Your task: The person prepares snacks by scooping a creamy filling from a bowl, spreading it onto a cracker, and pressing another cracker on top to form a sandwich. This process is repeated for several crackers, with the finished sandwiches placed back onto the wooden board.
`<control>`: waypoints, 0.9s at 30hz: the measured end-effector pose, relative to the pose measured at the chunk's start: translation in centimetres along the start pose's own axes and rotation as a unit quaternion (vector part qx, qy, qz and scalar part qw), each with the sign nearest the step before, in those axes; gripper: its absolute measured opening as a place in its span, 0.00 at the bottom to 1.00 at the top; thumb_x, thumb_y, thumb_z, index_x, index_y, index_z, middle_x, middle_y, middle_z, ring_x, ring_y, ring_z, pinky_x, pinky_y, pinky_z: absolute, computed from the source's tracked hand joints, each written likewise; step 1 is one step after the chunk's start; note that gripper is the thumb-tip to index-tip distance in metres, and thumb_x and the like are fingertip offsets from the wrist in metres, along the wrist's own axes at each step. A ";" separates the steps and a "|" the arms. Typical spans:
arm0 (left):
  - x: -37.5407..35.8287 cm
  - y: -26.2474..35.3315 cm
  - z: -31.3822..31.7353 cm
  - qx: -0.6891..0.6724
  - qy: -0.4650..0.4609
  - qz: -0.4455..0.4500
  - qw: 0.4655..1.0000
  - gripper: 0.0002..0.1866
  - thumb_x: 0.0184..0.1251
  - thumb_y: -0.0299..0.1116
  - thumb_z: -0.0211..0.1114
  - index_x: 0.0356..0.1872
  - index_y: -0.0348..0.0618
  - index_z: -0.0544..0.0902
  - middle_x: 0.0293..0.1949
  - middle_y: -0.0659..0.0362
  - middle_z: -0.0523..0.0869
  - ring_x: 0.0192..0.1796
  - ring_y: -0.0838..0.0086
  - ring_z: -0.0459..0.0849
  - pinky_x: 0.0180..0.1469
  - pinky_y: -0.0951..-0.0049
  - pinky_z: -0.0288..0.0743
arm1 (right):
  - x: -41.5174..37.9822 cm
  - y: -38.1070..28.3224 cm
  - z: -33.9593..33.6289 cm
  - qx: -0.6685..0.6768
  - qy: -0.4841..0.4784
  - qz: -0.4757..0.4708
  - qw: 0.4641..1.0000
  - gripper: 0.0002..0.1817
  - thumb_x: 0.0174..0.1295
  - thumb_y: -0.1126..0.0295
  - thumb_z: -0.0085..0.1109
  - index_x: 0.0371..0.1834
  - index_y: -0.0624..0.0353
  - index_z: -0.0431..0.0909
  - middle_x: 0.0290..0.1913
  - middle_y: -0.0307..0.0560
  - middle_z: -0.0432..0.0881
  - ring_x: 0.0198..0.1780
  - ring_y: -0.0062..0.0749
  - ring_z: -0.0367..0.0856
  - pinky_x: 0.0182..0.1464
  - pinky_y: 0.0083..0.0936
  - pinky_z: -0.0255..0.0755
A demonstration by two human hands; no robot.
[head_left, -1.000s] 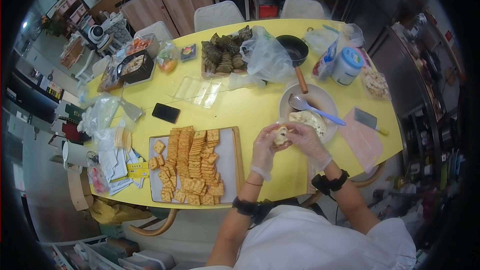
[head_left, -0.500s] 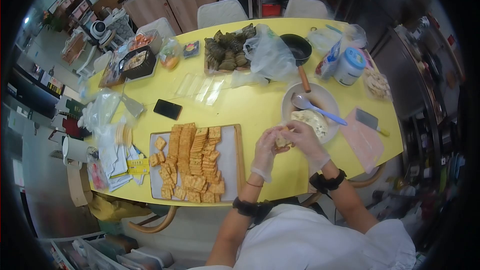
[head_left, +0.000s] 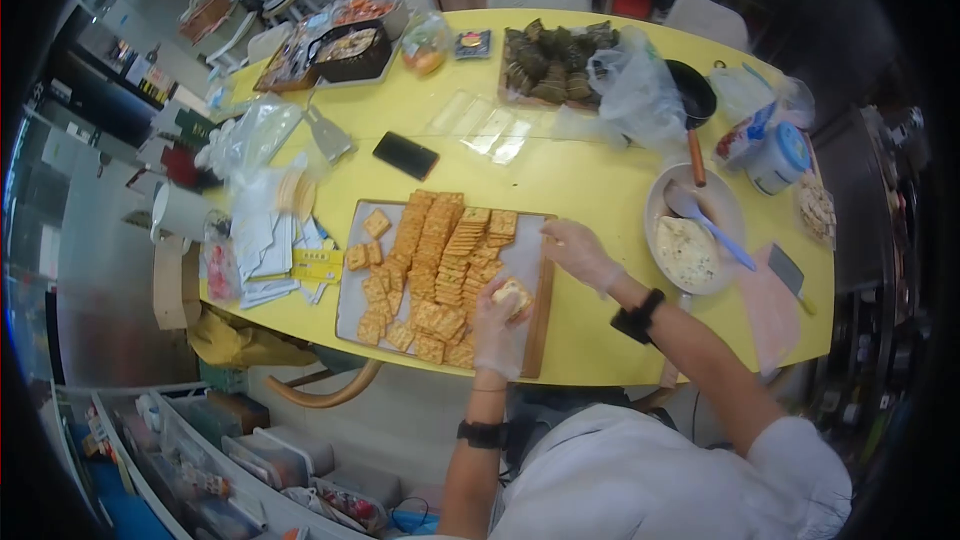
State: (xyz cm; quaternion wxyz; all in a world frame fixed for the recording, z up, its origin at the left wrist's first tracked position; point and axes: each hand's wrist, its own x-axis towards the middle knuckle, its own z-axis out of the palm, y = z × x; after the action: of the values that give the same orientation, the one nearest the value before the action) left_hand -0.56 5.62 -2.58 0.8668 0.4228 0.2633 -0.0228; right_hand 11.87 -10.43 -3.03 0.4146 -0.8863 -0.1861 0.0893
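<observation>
My left hand [head_left: 494, 330], in a clear plastic glove, is closed around a square cracker [head_left: 513, 298] with a creamy white filling on it, above the tray's right part. My gloved right hand [head_left: 582, 254] is over the tray's right edge, its fingers stretched out to the left with nothing visible in them. Rows and loose piles of golden crackers [head_left: 435, 240] lie on the paper-lined wooden tray [head_left: 545, 315]. To the right stands a white pan [head_left: 738, 275] with a white, speckled creamy mass [head_left: 685, 252] and a lilac spoon [head_left: 715, 230].
A phone [head_left: 405, 155] and clear plastic sleeves [head_left: 485, 127] lie behind the tray. Leaf-wrapped dumplings [head_left: 550, 60], a plastic bag [head_left: 640, 90] and a dark pan [head_left: 692, 90] sit at the back. A blue-lidded tub [head_left: 780, 158] and a scraper [head_left: 786, 268] are at right; papers [head_left: 265, 250] lie left.
Both hands have moved apart and leftward from beside the white pan. My left hand carries the cracker over the tray; my right hand has let go of it. The camera view has shifted.
</observation>
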 end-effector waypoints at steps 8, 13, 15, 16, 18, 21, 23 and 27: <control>-1.0 1.9 -3.8 -0.032 0.089 0.031 0.995 0.20 0.64 0.23 0.60 0.57 0.46 0.70 0.48 0.59 0.79 0.44 0.76 0.81 0.42 0.78 0.76 | 8.4 1.1 7.7 -0.222 -0.097 -0.108 0.964 0.26 0.48 0.73 0.58 0.54 0.67 0.70 0.46 0.58 0.78 0.50 0.56 0.73 0.56 0.42 0.67; -1.1 2.7 -3.2 -0.118 0.016 0.037 0.992 0.21 0.64 0.23 0.60 0.58 0.45 0.69 0.48 0.58 0.78 0.47 0.75 0.80 0.43 0.76 0.77 | 5.7 0.6 6.2 -0.178 -0.092 -0.124 0.972 0.24 0.49 0.76 0.56 0.53 0.65 0.71 0.46 0.58 0.78 0.50 0.56 0.73 0.55 0.43 0.67; -0.4 1.7 -3.6 -0.057 0.027 0.040 0.997 0.20 0.64 0.23 0.59 0.57 0.44 0.70 0.48 0.58 0.78 0.46 0.75 0.80 0.44 0.76 0.78 | 4.8 1.4 6.3 -0.161 -0.091 -0.101 0.977 0.25 0.48 0.75 0.59 0.53 0.65 0.72 0.46 0.59 0.77 0.51 0.56 0.73 0.56 0.42 0.67; -0.1 1.4 -3.7 -0.053 0.027 0.044 0.997 0.20 0.64 0.22 0.59 0.57 0.44 0.70 0.48 0.58 0.78 0.46 0.75 0.80 0.44 0.76 0.78 | 4.5 1.6 6.4 -0.154 -0.090 -0.091 0.980 0.25 0.48 0.74 0.61 0.53 0.64 0.72 0.46 0.60 0.77 0.51 0.56 0.72 0.56 0.42 0.67; 0.4 1.2 -3.4 -0.044 0.026 0.051 0.997 0.21 0.63 0.22 0.59 0.57 0.44 0.70 0.48 0.58 0.78 0.46 0.75 0.80 0.45 0.76 0.79 | 2.9 0.8 5.7 -0.132 -0.064 -0.044 0.988 0.27 0.46 0.71 0.64 0.53 0.65 0.72 0.46 0.61 0.76 0.52 0.56 0.72 0.57 0.41 0.67; 0.6 1.7 -2.3 -0.026 0.023 0.060 0.998 0.18 0.67 0.26 0.57 0.57 0.45 0.70 0.49 0.58 0.77 0.48 0.74 0.79 0.48 0.72 0.78 | 0.7 -0.7 3.6 -0.054 -0.050 0.023 0.997 0.31 0.44 0.68 0.69 0.54 0.65 0.71 0.45 0.61 0.75 0.53 0.54 0.72 0.58 0.39 0.67; 0.6 1.8 -1.4 -0.073 0.014 0.053 0.996 0.16 0.70 0.31 0.54 0.57 0.45 0.70 0.50 0.58 0.77 0.50 0.74 0.79 0.50 0.69 0.76 | -1.2 -2.8 1.9 0.065 -0.033 0.044 0.996 0.33 0.43 0.67 0.70 0.55 0.66 0.69 0.45 0.60 0.75 0.53 0.53 0.71 0.58 0.38 0.67; 0.9 0.7 1.3 -0.179 -0.058 0.048 0.981 0.17 0.75 0.39 0.48 0.59 0.45 0.69 0.53 0.59 0.76 0.54 0.73 0.77 0.55 0.64 0.72 | -5.1 -8.1 0.8 0.109 0.039 0.012 0.993 0.36 0.42 0.68 0.71 0.58 0.65 0.67 0.47 0.58 0.71 0.51 0.50 0.71 0.55 0.35 0.67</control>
State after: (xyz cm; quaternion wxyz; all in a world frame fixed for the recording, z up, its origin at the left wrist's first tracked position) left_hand 0.97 5.31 -1.84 0.9425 0.2706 0.1917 0.0415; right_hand 4.92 -7.16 2.76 0.5148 -0.8407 -0.1480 0.0800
